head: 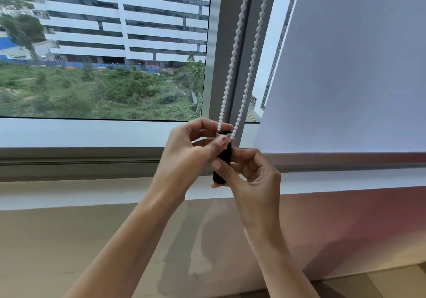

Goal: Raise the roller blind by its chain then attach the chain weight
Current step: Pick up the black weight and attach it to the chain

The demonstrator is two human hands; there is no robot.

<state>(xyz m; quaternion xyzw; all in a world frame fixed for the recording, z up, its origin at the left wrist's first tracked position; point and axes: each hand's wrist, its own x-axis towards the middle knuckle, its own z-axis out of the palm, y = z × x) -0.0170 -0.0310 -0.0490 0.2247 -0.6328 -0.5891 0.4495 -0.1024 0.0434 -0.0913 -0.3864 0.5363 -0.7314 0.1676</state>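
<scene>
**At the window frame: both hands closing on the weight and chain**

Before the grey mullion (227,67), between two panes, both hands are meeting at the bottom of the chain (235,51). Its two white beaded strands are hanging side by side from the top edge and running down into the fingers.

The right hand (251,180) is gripping the weight (222,161), a dark upright cylinder, with the thumb pressing across its front and the fingers curling behind; the lower end is showing just under the thumb. The left hand (191,155) is pinching together at the weight's top end, thumb and forefinger closing on the beads where both strands are reaching the cylinder's rim. Whether the chain is already sitting inside the weight cannot be told, since the fingers are covering the joint.

Right of the chain, the blind (345,67) is hanging down, its bottom bar lying level with the hands, near the sill (92,191). Left of the mullion, the glass is showing a white building (119,16) and green scrub.
</scene>
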